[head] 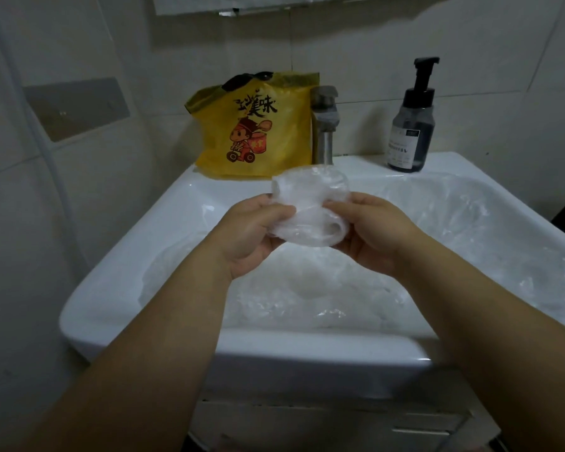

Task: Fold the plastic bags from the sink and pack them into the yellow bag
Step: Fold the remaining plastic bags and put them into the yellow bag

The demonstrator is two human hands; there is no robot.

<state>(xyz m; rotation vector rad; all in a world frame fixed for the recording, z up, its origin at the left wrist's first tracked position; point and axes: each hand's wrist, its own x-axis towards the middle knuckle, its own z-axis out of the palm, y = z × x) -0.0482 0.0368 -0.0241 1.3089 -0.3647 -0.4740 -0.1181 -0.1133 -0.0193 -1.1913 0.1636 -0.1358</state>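
Right, left hand (249,235) and right hand (376,232) each pinch one side of a clear bag (310,207), held up over the sink (177,207), fingers curled into the film. It's half bunched, not flat yet. I'd press the air out, line up the edges, then fold down to a small flat packet. The yellow bag (255,128) stands on the back rim beside the tap (324,125); its mouth looks slumped, so one hand likely has to open it. More clear bags (340,298) lie in the basin, not yet folded.
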